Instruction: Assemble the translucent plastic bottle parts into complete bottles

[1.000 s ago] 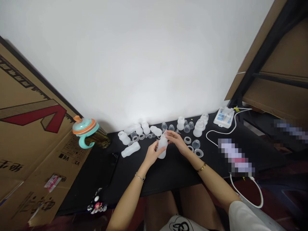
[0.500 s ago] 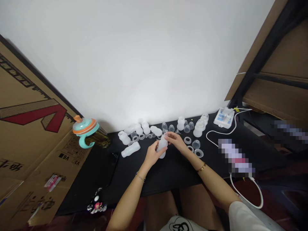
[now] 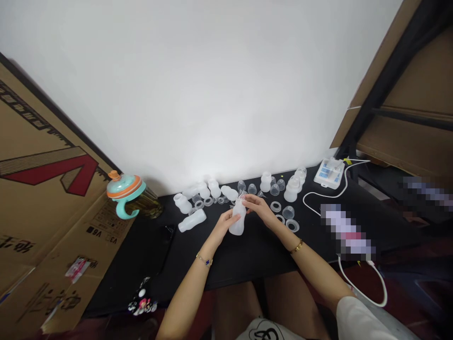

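Note:
A translucent white bottle stands nearly upright at the middle of the black table. My left hand grips its left side, thumb across the front. At the bottle's top, my right hand has its fingers closed round the neck or a small clear part there; the fingers hide the detail. Several white bottles lie or stand behind, among them one lying bottle at the left. Clear domes and flat rings are to the right of my right hand.
A pitcher with a turquoise and orange lid is at the left beside a cardboard box. A dark flat device lies near it. On the right are a white power strip, its cable and a blurred-out object.
My left hand has shifted slightly left and its thumb has moved up the bottle, so more of the bottle's lower part shows. The bottle is more upright. My right hand is nearly unmoved.

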Demonstrator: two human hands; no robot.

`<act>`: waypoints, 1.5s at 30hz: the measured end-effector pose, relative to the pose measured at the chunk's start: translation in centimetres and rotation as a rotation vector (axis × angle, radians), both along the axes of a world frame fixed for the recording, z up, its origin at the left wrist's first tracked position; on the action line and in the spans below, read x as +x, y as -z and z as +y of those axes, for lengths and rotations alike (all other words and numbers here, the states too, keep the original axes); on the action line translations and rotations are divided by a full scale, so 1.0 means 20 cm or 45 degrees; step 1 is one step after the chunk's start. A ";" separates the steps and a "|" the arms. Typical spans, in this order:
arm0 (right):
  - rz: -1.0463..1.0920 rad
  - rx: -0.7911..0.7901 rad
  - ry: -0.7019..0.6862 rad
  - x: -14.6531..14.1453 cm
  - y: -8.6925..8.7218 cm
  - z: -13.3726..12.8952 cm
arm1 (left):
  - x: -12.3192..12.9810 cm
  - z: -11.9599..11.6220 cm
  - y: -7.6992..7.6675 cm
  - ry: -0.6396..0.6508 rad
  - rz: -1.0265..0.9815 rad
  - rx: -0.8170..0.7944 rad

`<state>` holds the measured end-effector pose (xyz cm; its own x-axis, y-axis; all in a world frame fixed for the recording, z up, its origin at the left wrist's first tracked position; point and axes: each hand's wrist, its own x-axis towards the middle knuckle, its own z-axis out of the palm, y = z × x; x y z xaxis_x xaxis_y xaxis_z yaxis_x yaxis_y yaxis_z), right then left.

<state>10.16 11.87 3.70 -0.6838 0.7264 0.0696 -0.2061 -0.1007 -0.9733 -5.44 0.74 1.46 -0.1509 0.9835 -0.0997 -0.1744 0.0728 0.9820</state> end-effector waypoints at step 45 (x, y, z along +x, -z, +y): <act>0.068 -0.121 -0.024 0.00 0.03 0.02 | 0.01 -0.01 -0.03 -0.017 -0.097 -0.053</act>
<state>10.24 12.23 3.02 -0.6947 0.7183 0.0376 -0.2544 -0.1964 -0.9469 -5.21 0.55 2.09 -0.1541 0.9762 -0.1523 -0.2497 0.1106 0.9620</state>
